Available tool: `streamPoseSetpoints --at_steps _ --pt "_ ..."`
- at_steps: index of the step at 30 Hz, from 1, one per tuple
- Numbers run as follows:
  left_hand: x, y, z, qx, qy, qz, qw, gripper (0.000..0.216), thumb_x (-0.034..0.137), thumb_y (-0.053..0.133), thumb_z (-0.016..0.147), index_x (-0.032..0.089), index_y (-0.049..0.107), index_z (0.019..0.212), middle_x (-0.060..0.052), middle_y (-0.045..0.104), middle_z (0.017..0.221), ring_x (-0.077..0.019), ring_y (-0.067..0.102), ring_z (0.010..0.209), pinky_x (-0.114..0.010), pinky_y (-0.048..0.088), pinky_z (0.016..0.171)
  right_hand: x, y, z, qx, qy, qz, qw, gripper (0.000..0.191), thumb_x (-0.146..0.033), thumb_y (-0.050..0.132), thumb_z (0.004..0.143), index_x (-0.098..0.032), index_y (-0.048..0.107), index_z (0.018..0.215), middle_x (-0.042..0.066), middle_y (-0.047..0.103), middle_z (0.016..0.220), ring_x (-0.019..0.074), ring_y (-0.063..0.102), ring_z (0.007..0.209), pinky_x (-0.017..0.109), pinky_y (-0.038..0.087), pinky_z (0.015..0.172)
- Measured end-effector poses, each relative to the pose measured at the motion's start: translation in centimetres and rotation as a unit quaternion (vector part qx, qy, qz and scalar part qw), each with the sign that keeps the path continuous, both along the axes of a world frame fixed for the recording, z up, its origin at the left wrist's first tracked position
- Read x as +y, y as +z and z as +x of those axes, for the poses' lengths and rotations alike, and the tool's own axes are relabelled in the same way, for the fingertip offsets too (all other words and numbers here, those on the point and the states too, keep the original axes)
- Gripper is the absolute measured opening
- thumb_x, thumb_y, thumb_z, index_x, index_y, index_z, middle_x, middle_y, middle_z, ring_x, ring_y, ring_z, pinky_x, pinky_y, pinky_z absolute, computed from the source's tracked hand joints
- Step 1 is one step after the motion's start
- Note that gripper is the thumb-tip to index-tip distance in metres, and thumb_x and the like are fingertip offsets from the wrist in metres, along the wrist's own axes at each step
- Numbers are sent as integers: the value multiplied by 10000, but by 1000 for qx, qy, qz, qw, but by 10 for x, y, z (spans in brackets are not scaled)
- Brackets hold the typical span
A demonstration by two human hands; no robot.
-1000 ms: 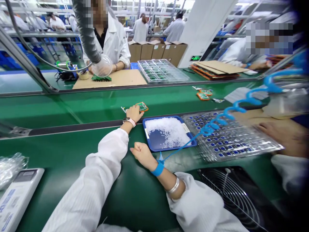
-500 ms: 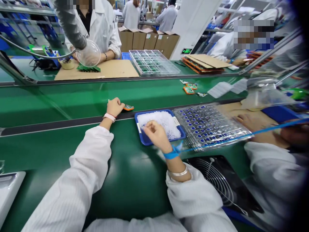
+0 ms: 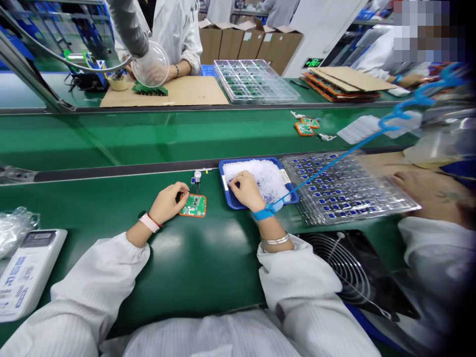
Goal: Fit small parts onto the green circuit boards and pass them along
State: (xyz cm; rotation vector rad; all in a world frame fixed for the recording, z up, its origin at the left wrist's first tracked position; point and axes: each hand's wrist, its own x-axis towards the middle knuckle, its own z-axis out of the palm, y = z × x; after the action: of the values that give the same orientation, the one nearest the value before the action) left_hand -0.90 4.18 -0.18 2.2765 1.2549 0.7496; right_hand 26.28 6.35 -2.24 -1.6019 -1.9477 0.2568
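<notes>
Beside the blue tray (image 3: 225, 189), left hand (image 3: 167, 201) grips a circuit board (image 3: 195, 206).
Right hand (image 3: 246, 191) pinches white pellets (image 3: 270, 176) inside it.

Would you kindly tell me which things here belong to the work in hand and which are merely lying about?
In use:
left hand holding the circuit board
right hand in the white pieces of the blue tray

Lying about:
clear tray of blue parts
white device
fan grille
boards on the belt
plastic bag

Left hand (image 3: 169, 201), right hand (image 3: 247, 191), both loosely curled.
</notes>
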Motion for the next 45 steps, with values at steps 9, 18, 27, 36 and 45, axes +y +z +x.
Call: streamPoseSetpoints --at_steps 9,18,27,36,45 --pt "-41 3 -4 114 -47 9 992 603 556 641 728 197 494 1190 -86 587 1182 -269 517 1080 -405 385 896 -12 16 -7 45 48 0 998 165 -114 488 765 -201 478 625 64 489 773 221 491 824 414 418 815" --pt "-45 5 9 -32 16 -18 999 145 310 540 863 218 652 857 -17 664 943 -184 554 951 -349 379 851 -69 22 -84 183 216 -62 957 115 -179 458 865 -202 493 759 76 497 960 200 501 989 382 421 887" --pt "-36 0 8 -65 -15 -69 995 105 238 599 796 190 663 727 -27 658 851 -176 584 835 -331 440 790 -69 11 -85 179 202 -91 959 125 -179 466 846 -199 499 727 68 481 904 196 498 931 379 435 855" --pt "-29 2 12 -42 -12 -108 993 112 182 593 776 169 643 676 -27 643 792 -164 597 779 -295 451 735 -67 11 -90 158 161 -139 964 155 -142 474 804 -192 514 663 45 458 822 172 510 794 331 464 727" --pt "-26 5 -9 70 -131 -36 988 595 602 706 631 210 560 1053 -61 617 1053 -244 541 983 -353 381 845 -36 31 -31 159 12 10 987 107 -200 520 801 -181 568 707 80 497 891 209 507 870 366 449 766"
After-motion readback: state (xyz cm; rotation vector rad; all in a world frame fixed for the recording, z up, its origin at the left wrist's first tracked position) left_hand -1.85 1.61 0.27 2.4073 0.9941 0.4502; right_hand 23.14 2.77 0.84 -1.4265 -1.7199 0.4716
